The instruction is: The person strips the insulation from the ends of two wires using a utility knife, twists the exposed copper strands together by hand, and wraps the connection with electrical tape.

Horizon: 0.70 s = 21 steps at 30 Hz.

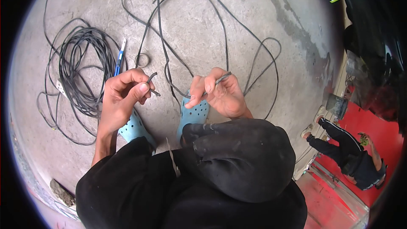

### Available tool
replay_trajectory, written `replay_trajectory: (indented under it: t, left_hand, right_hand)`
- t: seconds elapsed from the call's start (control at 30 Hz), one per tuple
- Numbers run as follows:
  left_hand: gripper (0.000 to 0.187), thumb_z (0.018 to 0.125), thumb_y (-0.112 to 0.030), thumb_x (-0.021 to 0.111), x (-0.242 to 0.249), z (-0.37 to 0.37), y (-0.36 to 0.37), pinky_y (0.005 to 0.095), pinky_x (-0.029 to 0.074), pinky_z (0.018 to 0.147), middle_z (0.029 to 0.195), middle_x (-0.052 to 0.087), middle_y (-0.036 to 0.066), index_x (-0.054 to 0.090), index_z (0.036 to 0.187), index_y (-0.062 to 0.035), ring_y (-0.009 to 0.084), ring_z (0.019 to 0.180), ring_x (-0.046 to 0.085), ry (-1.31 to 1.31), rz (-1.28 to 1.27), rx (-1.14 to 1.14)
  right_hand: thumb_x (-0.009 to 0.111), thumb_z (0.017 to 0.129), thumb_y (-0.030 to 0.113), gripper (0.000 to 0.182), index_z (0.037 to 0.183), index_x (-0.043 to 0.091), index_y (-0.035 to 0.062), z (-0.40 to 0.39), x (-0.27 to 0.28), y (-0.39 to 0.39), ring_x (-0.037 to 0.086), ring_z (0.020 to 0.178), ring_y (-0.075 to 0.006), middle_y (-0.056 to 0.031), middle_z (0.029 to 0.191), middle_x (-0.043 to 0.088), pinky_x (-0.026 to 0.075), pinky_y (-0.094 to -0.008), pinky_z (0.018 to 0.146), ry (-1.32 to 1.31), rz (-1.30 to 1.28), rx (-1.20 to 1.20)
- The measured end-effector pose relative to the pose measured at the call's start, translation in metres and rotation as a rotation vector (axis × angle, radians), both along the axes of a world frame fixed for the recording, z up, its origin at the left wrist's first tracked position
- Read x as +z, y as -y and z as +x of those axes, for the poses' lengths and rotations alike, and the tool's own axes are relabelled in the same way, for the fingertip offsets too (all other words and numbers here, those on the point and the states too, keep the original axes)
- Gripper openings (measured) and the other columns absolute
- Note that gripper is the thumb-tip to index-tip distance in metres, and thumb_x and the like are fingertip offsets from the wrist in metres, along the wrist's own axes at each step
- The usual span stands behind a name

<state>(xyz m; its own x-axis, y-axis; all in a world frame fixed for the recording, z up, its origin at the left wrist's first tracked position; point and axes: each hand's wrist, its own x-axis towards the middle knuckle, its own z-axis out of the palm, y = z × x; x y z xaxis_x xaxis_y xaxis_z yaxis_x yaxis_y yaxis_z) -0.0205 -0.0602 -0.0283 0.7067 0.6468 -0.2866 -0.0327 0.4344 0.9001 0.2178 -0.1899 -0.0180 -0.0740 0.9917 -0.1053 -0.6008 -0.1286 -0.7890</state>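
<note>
My left hand [129, 93] pinches a short piece of dark cable [153, 76] between thumb and fingers, with two ends sticking out to the right. To its right, my right hand [220, 93] holds the end of a black cable [223, 77], its tip pointing up and right past the fingers. The two hands are apart, above the blue clogs [196, 112]. Loose loops of black cable [160, 25] lie on the concrete floor beyond the hands.
A large coil of black cable [63, 65] lies at the left, beside a blue-handled cutter [120, 59]. A roll of tape [143, 60] is near the middle. A stone [62, 191] sits lower left. Another person [352, 152] is at the right, by a grey container [337, 105].
</note>
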Motion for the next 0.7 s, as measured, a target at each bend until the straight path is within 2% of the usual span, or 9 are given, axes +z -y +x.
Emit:
replay_trajectory:
  t: [0.2,0.23,0.3,0.33,0.47,0.57,0.7]
  left_hand:
    - [0.015,0.097,-0.018,0.066,-0.001,0.0,-0.001,0.0209,0.046,0.062,0.088,0.064,0.003,0.065,0.097,-0.0029,0.007,0.074,0.058,0.014,-0.004,0.004]
    - [0.008,0.098,-0.008,0.065,0.0,0.0,-0.002,0.0229,0.046,0.062,0.089,0.068,0.004,0.066,0.099,-0.0008,0.0076,0.074,0.058,0.049,-0.036,0.014]
    - [0.007,0.098,-0.007,0.065,0.0,0.002,-0.001,0.0228,0.045,0.062,0.089,0.068,0.004,0.066,0.099,-0.0003,0.0072,0.073,0.058,0.053,-0.087,0.033]
    - [0.008,0.098,-0.007,0.065,0.001,0.002,-0.002,0.0225,0.045,0.062,0.089,0.068,0.004,0.067,0.099,0.0002,0.0069,0.072,0.057,0.046,-0.096,0.027]
    - [0.014,0.098,-0.016,0.067,-0.002,0.001,-0.004,0.0221,0.047,0.061,0.089,0.065,0.004,0.065,0.099,-0.0019,0.0068,0.073,0.058,0.035,-0.063,-0.043]
    - [0.012,0.099,-0.014,0.065,0.0,0.003,-0.002,0.0222,0.047,0.06,0.088,0.065,0.004,0.066,0.097,-0.0014,0.0068,0.071,0.058,0.028,-0.066,-0.022]
    - [0.016,0.1,-0.015,0.063,0.001,0.007,-0.002,0.0229,0.046,0.057,0.08,0.064,0.003,0.066,0.097,-0.0003,0.0067,0.064,0.055,-0.006,-0.127,-0.024]
  right_hand:
    - [0.053,0.106,0.03,0.025,0.103,0.056,0.005,-0.002,-0.002,-0.001,0.072,0.098,-0.0291,-0.0192,0.099,0.071,0.059,-0.0376,0.084,-0.05,-0.003,-0.007]
    - [0.052,0.106,0.028,0.025,0.103,0.056,0.0037,-0.002,-0.003,-0.002,0.072,0.097,-0.0291,-0.0191,0.099,0.071,0.059,-0.0375,0.084,0.003,-0.008,-0.011]
    - [0.052,0.106,0.025,0.024,0.103,0.057,0.001,-0.002,-0.003,-0.005,0.072,0.097,-0.0291,-0.019,0.099,0.071,0.059,-0.0373,0.083,0.096,-0.012,-0.013]
    - [0.053,0.106,0.019,0.024,0.105,0.059,-0.0035,-0.003,0.004,-0.009,0.072,0.094,-0.0268,-0.0188,0.098,0.071,0.059,-0.0351,0.08,0.165,-0.041,-0.009]
    - [0.058,0.103,0.015,0.022,0.108,0.061,-0.0059,-0.011,-0.001,-0.015,0.071,0.086,-0.0218,-0.018,0.093,0.071,0.056,-0.0308,0.069,0.305,-0.09,-0.034]
    - [0.058,0.103,0.014,0.021,0.108,0.061,-0.0061,-0.016,-0.003,-0.021,0.071,0.085,-0.021,-0.016,0.09,0.069,0.055,-0.0295,0.067,0.304,-0.065,-0.057]
    - [0.059,0.101,0.01,0.02,0.109,0.061,-0.0077,-0.02,-0.007,-0.031,0.07,0.084,-0.02,-0.0146,0.094,0.068,0.058,-0.0306,0.069,0.246,-0.035,-0.052]
